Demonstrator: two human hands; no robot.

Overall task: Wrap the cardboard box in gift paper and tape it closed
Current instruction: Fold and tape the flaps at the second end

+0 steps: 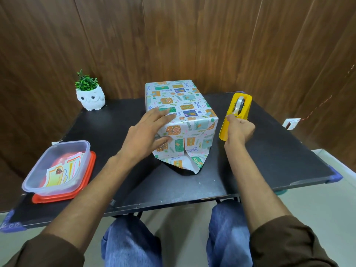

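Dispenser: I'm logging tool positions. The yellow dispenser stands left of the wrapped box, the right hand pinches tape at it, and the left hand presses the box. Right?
Not quite. The head view shows the dispenser right of the box, not left. The rest holds: the right hand pinches tape at it and the left hand presses the box.

A: Walls?
B: Dark wood panelling (192, 35), vertical seams. White socket plate (291, 123) low on the right.
A: Bench?
B: Matte black bench (260, 151), scuffed front edge, blue corner guards (336, 177), dark frame under it.
A: Floor, light?
B: Pale floor (317, 209). Even light, soft glare on the panelling.
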